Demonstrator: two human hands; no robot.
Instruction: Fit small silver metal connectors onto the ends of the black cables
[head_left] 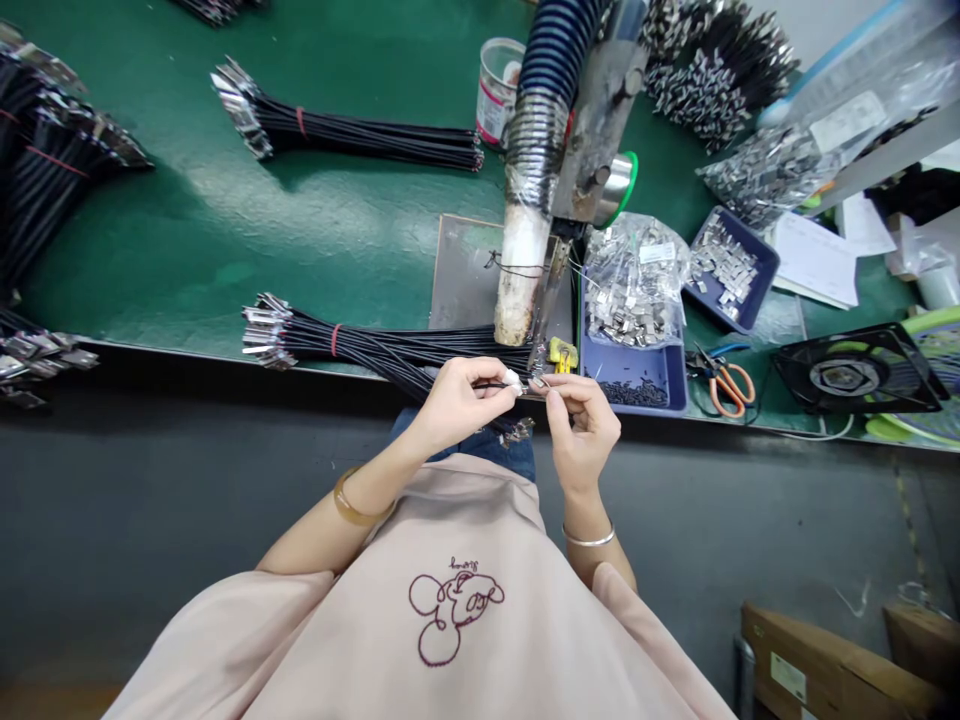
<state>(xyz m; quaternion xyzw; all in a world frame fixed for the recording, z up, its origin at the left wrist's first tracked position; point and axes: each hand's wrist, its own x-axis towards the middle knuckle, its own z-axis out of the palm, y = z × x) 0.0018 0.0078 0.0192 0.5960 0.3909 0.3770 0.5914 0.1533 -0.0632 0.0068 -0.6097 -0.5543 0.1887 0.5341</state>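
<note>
Head view.
Left hand [466,405]: one, thumb and forefinger pinched on a black cable [490,385], its end between both hands.
Right hand [585,425]: one, fingertips closed on a thin piece [544,384], too small to identify.
Red-banded cable bundle [375,346]: left of left hand.
Blue tray [676,372], parts inside: beyond right hand, rightward.
Orange-handled cutters [730,388]: farther right.

1. Left hand [466,405]: pinching a black cable [490,385] near its end.
2. Right hand [583,425]: small metal piece [539,382] in fingertips, close by (contact unclear).
3. Blue tray [637,363] just beyond, on green bench [360,240].
</note>
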